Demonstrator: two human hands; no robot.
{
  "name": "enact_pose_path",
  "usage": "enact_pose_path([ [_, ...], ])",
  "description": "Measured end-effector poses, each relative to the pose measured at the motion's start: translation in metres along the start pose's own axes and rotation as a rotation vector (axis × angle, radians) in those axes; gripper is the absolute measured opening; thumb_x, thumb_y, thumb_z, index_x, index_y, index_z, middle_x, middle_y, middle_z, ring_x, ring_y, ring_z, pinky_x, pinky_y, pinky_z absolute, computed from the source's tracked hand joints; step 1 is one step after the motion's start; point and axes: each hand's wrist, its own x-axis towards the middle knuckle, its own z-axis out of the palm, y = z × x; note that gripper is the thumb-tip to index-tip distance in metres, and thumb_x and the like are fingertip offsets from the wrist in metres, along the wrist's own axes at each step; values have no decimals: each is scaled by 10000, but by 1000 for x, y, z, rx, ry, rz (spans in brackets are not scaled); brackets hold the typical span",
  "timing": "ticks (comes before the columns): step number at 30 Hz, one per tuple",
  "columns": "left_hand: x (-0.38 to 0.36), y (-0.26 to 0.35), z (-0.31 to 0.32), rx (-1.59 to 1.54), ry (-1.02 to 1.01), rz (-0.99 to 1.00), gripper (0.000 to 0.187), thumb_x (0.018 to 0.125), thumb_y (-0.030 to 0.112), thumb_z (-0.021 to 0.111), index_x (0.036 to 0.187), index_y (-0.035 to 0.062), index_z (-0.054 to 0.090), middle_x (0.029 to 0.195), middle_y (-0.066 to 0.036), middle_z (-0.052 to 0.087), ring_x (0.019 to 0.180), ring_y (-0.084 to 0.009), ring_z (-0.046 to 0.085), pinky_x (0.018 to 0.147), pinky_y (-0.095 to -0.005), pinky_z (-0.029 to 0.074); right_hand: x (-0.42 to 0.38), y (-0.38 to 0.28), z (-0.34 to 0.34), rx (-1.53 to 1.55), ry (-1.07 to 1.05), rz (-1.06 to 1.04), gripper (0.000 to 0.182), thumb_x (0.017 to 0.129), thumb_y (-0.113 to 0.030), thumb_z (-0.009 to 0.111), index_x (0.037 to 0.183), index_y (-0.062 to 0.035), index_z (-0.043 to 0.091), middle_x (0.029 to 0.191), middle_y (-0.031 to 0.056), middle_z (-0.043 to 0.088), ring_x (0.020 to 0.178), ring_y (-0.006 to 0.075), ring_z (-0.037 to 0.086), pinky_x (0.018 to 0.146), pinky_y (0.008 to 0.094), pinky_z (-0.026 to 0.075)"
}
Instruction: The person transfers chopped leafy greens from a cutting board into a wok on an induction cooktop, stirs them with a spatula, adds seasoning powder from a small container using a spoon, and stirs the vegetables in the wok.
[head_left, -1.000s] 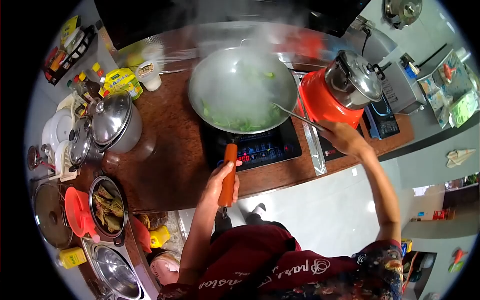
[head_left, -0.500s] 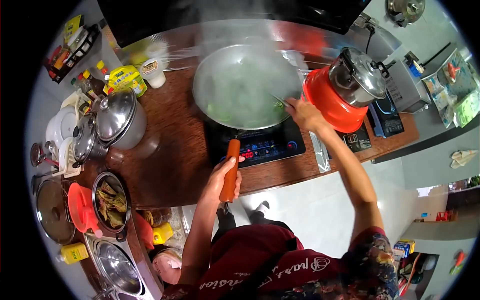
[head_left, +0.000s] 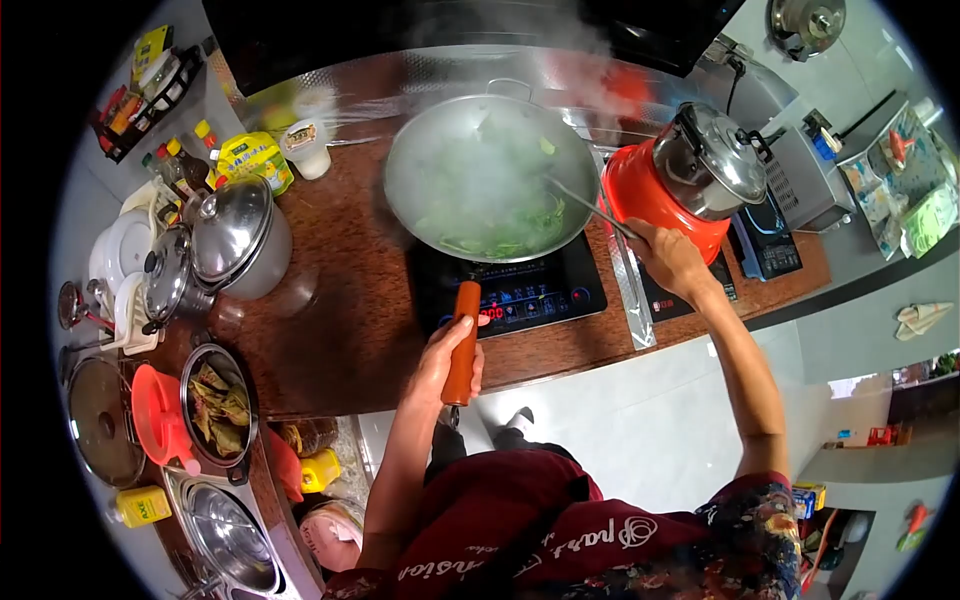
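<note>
My left hand is wrapped round the brown wooden handle of a wide metal wok. The wok sits on a black induction cooktop with a lit red display. Green leafy vegetables lie inside, partly veiled by steam. In my right hand, beyond the wok's right rim, is a thin-shafted metal spatula. Its shaft reaches over the rim, and steam blurs its far end among the greens.
Right of the wok, a lidded steel pot stands on a red basin. Lidded pots and seasoning packs stand at left. A pot of brown leaves sits near the sink. The counter edge faces me.
My right hand has moved right and slightly down with the spatula, baring more of its shaft. Steam has thinned, so the greens and the wok's far loop handle show better. My left hand stays put.
</note>
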Motion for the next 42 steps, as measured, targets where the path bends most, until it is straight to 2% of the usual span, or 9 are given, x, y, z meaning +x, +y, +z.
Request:
enact_pose_path([
  [4,0,0,-1,-7,5,-10,533,913,446,459,1230,18,445,535,-53,472,347,-143,444,335,-275,392,25,7,35,174,129,78,289,903,-232,487,1142,-79,544,871,240,618,839,422,583,717,495,471],
  [8,1,1,-1,5,15,-13,531,913,444,459,1230,19,442,534,-55,474,342,-144,441,332,-278,389,1,4,49,391,75,-122,232,908,-164,485,1085,-26,543,825,267,589,800,429,572,668,449,437],
  [11,0,2,-1,-9,12,-19,530,915,439,461,1231,15,438,533,-59,477,339,-148,442,330,-280,389,-34,-34,3,519,-249,63,233,917,-168,479,1078,-10,537,777,255,575,755,412,567,662,440,425],
  [18,2,1,-5,-21,-15,-19,516,918,432,460,1223,15,446,555,-67,497,357,-161,467,346,-290,403,-49,-46,-29,437,-350,-145,272,927,-199,468,1137,-34,520,843,234,605,804,395,588,710,444,450],
  [24,-1,5,-4,23,2,-21,571,904,459,471,1236,-3,427,543,-60,483,349,-150,450,337,-285,390,19,-49,21,89,-169,-89,284,916,-248,469,1129,-61,495,875,235,627,868,407,595,731,503,473],
  [30,-1,9,-5,35,12,-30,591,900,465,476,1245,-12,418,535,-62,473,337,-145,431,327,-278,374,70,-61,65,88,61,-117,276,910,-219,478,1141,-71,507,852,247,617,853,424,586,724,495,469],
  [34,1,6,-3,16,8,-17,560,908,445,470,1240,-4,426,534,-69,470,337,-152,431,326,-278,373,32,-60,41,251,-183,-168,231,906,-243,481,1050,-73,543,884,227,629,877,391,603,753,493,474],
  [39,0,7,-2,-4,15,-33,527,916,435,457,1234,16,432,534,-65,465,337,-153,430,324,-281,376,-11,-9,-25,-35,-296,-164,262,913,-291,482,1077,-104,562,882,208,631,864,374,606,729,479,474],
  [42,-1,9,-2,17,24,-42,528,917,441,452,1235,20,429,532,-58,460,337,-147,428,323,-279,375,-21,13,-50,-72,-201,-114,270,913,-286,479,1078,-97,579,874,179,633,847,352,606,729,463,472],
])
